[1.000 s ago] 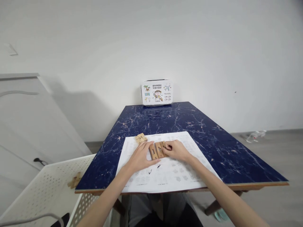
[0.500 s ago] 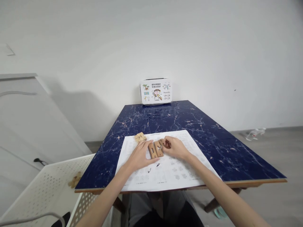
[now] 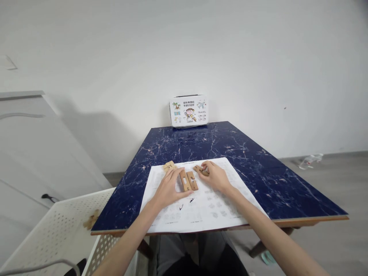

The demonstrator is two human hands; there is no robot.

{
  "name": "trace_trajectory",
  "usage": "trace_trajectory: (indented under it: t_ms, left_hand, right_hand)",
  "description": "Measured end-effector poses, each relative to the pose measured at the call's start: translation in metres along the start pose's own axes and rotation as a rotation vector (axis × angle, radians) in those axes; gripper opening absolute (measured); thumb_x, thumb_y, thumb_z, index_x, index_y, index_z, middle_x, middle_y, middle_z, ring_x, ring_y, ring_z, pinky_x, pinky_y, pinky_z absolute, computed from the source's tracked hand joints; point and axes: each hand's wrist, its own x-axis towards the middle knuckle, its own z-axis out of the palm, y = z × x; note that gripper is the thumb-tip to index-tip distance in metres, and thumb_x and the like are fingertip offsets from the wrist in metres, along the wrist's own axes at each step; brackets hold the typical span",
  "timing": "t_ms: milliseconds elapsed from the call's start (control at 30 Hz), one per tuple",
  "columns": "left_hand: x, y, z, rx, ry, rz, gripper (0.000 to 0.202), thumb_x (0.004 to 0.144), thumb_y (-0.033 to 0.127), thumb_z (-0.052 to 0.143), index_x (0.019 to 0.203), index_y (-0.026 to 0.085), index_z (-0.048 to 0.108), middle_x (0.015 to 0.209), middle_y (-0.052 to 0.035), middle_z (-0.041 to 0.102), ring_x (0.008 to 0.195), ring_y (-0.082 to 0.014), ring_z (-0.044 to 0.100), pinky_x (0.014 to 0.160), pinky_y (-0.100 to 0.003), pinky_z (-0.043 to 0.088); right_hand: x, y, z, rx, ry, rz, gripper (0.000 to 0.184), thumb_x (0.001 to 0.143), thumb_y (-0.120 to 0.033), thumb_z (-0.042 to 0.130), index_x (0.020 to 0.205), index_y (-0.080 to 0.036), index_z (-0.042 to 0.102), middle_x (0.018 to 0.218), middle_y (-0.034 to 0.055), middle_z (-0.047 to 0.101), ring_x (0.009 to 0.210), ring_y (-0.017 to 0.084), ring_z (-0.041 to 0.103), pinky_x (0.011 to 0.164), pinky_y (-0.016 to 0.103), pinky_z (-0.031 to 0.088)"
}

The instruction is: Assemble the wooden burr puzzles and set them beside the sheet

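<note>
My left hand [image 3: 166, 189] is closed around the end of a notched wooden puzzle piece [image 3: 185, 181] marked with a 2, thumb at its near end and fingers at the far end. Right beside that piece lies a second notched wooden puzzle piece [image 3: 192, 181]. To the right, my right hand [image 3: 216, 177] pinches a darker wooden puzzle piece [image 3: 199, 170] with a cut-out, apart from the other two. A block of joined light wooden pieces [image 3: 169, 165] sits beyond my left fingers. All of this is over a printed paper sheet [image 3: 230, 207].
A white cartoon case [image 3: 189, 111] stands at the back of the blue marbled table [image 3: 195, 143], against the wall. At the lower left is a white perforated basket [image 3: 66, 226] with wooden pieces [image 3: 91, 220] inside. A clear plastic item [image 3: 310, 161] lies on the floor at right.
My right hand has moved right and slightly away, carrying its wooden piece clear of the middle one. The left hand stays about where it was, with the 2 now more visible.
</note>
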Motion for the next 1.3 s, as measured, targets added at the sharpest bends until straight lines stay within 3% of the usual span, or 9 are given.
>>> trace_trajectory:
  t_ms: [200,333,500,600,700,800,1000,1300]
  left_hand:
    - [0.001,-0.005,0.002,-0.007,0.078,0.058,0.084,0.079,0.053,0.083,0.148,0.027,0.043,0.147,-0.0115,0.057,0.139,-0.0333,0.05,0.118,-0.052,0.04]
    - [0.002,0.0,0.0,-0.027,0.14,0.031,0.081,0.077,0.05,0.085,0.144,0.027,0.047,0.143,-0.0114,0.06,0.135,-0.0339,0.055,0.116,-0.053,0.043]
    - [0.005,0.009,-0.004,-0.138,0.203,-0.026,0.075,0.074,0.046,0.086,0.139,0.026,0.054,0.142,-0.0119,0.06,0.132,-0.034,0.057,0.111,-0.052,0.048]
    - [0.007,0.011,-0.005,-0.257,0.249,-0.064,0.07,0.075,0.043,0.086,0.137,0.027,0.058,0.144,-0.0109,0.059,0.135,-0.0332,0.055,0.11,-0.05,0.05]
    - [0.008,0.009,-0.004,-0.37,0.245,-0.14,0.065,0.076,0.042,0.085,0.134,0.026,0.061,0.147,-0.0105,0.058,0.134,-0.0325,0.056,0.111,-0.05,0.049]
    - [0.009,0.007,-0.002,-0.484,0.184,-0.192,0.067,0.077,0.041,0.085,0.137,0.026,0.06,0.149,-0.0103,0.057,0.132,-0.0319,0.058,0.115,-0.052,0.046]
    - [0.013,0.002,-0.003,-0.705,0.062,-0.13,0.07,0.075,0.036,0.088,0.139,0.025,0.061,0.148,-0.0112,0.059,0.137,-0.0325,0.055,0.117,-0.053,0.044]
    - [0.014,0.001,-0.003,-0.84,0.047,-0.118,0.073,0.071,0.035,0.091,0.138,0.026,0.063,0.149,-0.0131,0.059,0.137,-0.0353,0.055,0.115,-0.057,0.045]
  right_hand:
    - [0.002,-0.001,-0.003,0.023,-0.035,-0.046,0.016,0.095,-0.036,0.058,0.099,-0.022,0.066,0.103,0.0072,0.074,0.087,0.022,0.066,0.069,0.028,0.037]
    - [0.005,-0.006,-0.01,0.319,-0.081,-0.021,0.032,0.1,-0.048,0.052,0.088,-0.02,0.061,0.078,0.0033,0.067,0.07,0.019,0.058,0.063,0.029,0.036]
    - [0.003,-0.018,-0.024,0.763,-0.404,-0.038,0.053,0.098,-0.068,0.049,0.073,-0.021,0.049,0.06,-0.0047,0.044,0.052,0.011,0.038,0.053,0.026,0.03]
    - [-0.001,-0.024,-0.03,0.945,-0.659,-0.004,0.053,0.095,-0.07,0.054,0.075,-0.021,0.048,0.062,-0.0066,0.04,0.047,0.008,0.029,0.046,0.025,0.023]
    - [-0.002,-0.025,-0.031,1.038,-0.781,0.045,0.051,0.093,-0.068,0.058,0.079,-0.021,0.049,0.063,-0.0078,0.041,0.043,0.005,0.027,0.041,0.024,0.018]
    - [-0.002,-0.023,-0.03,1.097,-0.826,0.082,0.048,0.092,-0.066,0.061,0.081,-0.021,0.049,0.061,-0.0089,0.04,0.04,0.004,0.026,0.038,0.023,0.016]
    - [-0.001,-0.02,-0.031,1.155,-0.854,0.116,0.045,0.092,-0.062,0.065,0.081,-0.02,0.051,0.058,-0.0107,0.036,0.04,0.004,0.022,0.036,0.022,0.012]
    - [-0.002,-0.021,-0.034,1.179,-0.865,0.12,0.045,0.092,-0.059,0.065,0.077,-0.02,0.05,0.057,-0.0108,0.035,0.041,0.004,0.021,0.038,0.023,0.013]
